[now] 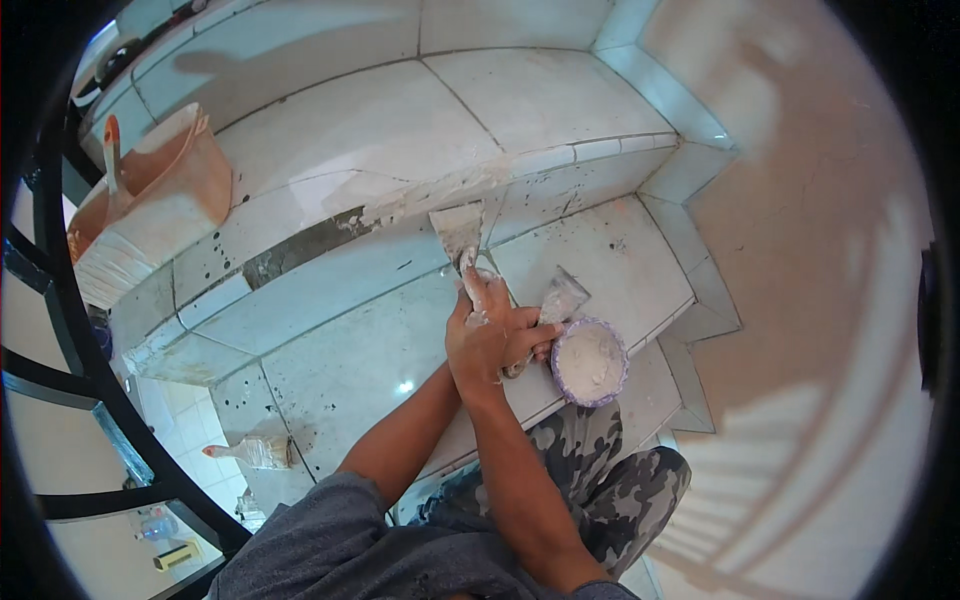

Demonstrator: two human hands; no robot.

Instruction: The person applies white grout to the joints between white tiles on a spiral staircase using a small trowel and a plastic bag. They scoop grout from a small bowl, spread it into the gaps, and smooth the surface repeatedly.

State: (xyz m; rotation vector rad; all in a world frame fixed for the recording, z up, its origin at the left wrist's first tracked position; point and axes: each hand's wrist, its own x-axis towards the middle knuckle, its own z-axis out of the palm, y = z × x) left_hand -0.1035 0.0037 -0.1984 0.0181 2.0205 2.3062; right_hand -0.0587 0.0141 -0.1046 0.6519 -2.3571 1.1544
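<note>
My forearms cross, the right one lying over the left. My right hand (474, 325) grips a putty knife (459, 228), its broad blade smeared with white filler and close to the front edge of the tiled step. Past the right wrist, my left hand (528, 338) is closed around a second putty knife (565, 296), whose blade carries white paste; part of its handle is hidden by the fingers. A purple-rimmed bowl (590, 364) of white filler sits right beside the left fingertips. White paste sticks to the right fingers.
At left, a dirty orange bucket (195, 180) holds a brush (113, 165) with an orange handle. Another paintbrush (252, 452) lies lower left, near a black metal railing (110, 415). Along the tiled step edge (305, 247), one strip shows bare grey. A beige wall (800, 250) stands right.
</note>
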